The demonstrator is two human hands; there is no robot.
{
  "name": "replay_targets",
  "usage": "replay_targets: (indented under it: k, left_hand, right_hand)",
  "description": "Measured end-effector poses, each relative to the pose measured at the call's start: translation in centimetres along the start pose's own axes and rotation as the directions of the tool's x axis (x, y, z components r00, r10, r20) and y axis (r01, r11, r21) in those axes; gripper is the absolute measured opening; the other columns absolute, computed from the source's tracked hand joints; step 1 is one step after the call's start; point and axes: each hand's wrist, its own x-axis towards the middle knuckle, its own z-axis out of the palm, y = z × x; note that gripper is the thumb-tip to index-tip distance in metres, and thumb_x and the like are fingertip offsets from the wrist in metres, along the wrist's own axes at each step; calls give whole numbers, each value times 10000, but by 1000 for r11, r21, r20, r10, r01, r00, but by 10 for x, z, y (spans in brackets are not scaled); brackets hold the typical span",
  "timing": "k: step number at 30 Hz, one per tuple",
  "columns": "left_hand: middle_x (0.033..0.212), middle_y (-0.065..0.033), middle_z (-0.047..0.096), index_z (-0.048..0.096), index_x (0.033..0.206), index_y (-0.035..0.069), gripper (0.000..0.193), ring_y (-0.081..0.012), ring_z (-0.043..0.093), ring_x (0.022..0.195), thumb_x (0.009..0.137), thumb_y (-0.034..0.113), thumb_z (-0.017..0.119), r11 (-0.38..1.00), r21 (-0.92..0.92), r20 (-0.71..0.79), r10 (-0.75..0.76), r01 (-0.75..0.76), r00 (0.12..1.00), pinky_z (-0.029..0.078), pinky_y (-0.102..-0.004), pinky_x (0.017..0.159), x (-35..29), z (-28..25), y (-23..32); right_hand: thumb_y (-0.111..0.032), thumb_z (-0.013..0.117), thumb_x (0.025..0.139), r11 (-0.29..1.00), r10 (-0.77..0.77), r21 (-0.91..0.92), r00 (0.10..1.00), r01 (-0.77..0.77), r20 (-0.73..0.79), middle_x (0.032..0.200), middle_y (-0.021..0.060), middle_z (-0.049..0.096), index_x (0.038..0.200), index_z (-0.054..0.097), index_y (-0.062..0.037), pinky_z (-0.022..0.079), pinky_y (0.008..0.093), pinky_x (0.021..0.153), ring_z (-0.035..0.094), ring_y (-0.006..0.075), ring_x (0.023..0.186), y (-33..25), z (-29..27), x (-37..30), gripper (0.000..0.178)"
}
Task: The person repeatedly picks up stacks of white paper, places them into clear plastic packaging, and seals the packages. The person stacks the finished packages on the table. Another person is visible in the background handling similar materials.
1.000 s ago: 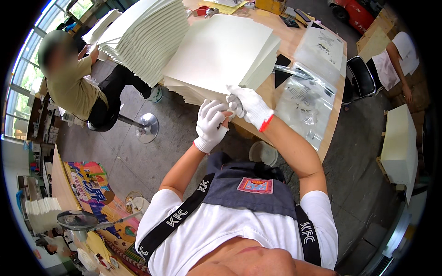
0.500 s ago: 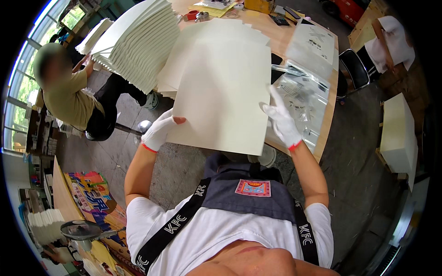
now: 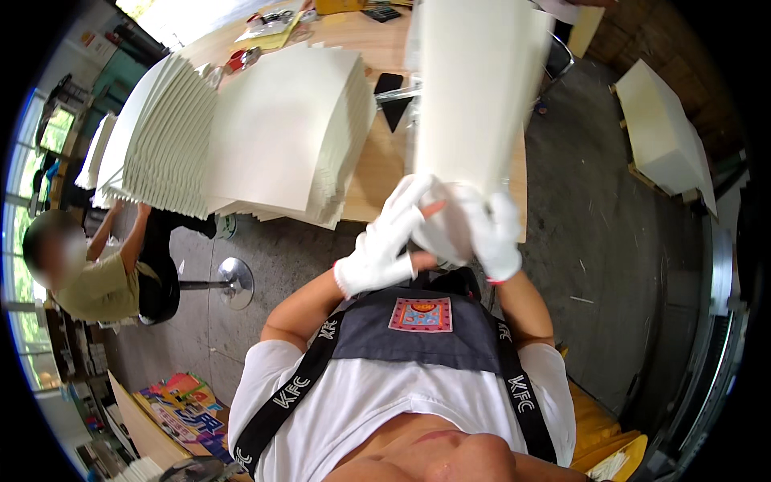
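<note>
A large white paper sheet [image 3: 474,88] is bent into a curve and stretches from my hands out over the table's right side; it is smeared by motion, and whether it is one sheet or more I cannot tell. My left hand [image 3: 393,233], in a white glove with bare thumb and fingertip, is closed at its near end. Close beside it, my gloved right hand [image 3: 494,233] also grips that end, its fingers blurred. To the left lies a stack of white paper sheets [image 3: 281,120], apart from both hands.
A taller, fanned stack of paper [image 3: 161,128] stands farther left on the wooden table [image 3: 377,165], near a seated person [image 3: 96,273]. A black phone-like object [image 3: 391,100], a red tape roll [image 3: 235,60] and a calculator [image 3: 381,14] lie beyond. A pale block [image 3: 662,120] rests on a pallet at right.
Both hands have moved closer together, and the sheet, flat over the stack before, is now curved and to the stack's right. My view has turned to the right.
</note>
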Motion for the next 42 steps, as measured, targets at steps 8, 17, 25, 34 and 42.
replay_targets:
  k: [8, 17, 25, 34, 42]
  left_hand:
    - [1081, -90, 664, 443, 1378, 40, 624, -186, 637, 848, 835, 194, 707, 926, 168, -1, -342, 337, 940, 516, -360, 802, 128, 75, -73]
    - [1239, -71, 615, 549, 1348, 89, 435, -128, 579, 1051, 913, 80, 534, 709, -694, 40, -135, 125, 990, 470, -269, 900, 178, 47, -106]
    - [707, -36, 668, 708, 976, 96, 198, -133, 667, 604, 810, -1, 661, 984, -149, 17, 98, -95, 995, 508, -277, 507, 52, 110, -45]
    - [728, -70, 653, 687, 893, 229, 156, -304, 644, 626, 797, 112, 647, 979, 62, -105, 201, -196, 974, 510, -400, 546, 116, 130, 1]
    - [773, -65, 685, 679, 859, 147, 136, -271, 662, 644, 781, 37, 669, 997, -39, -129, 55, -60, 990, 531, -350, 572, 68, 134, -115]
  right_hand:
    - [-143, 689, 882, 951, 79, -283, 983, -125, -167, 1033, 169, 670, 1025, 681, 25, 510, 327, 734, 666, 242, 833, 43, -109, -67, 221]
    - [-317, 618, 894, 489, 277, -868, 959, -84, 64, 1064, 152, 642, 908, 612, -65, 564, 420, 623, 672, 342, 757, 68, -91, -94, 252]
    - [-200, 594, 923, 596, 529, 422, 730, -683, 434, 877, 118, 658, 972, 665, -72, 525, 383, 780, 653, 314, 828, 137, -87, -28, 154]
    - [-179, 580, 906, 880, -2, -472, 993, -54, -116, 1044, 105, 666, 1082, 653, -92, 519, 354, 848, 627, 302, 950, 212, 12, 35, 210]
    - [-268, 662, 863, 753, -81, -657, 989, -22, -125, 1206, 155, 593, 1220, 582, -137, 402, 490, 989, 537, 350, 1166, 132, 2, -58, 389]
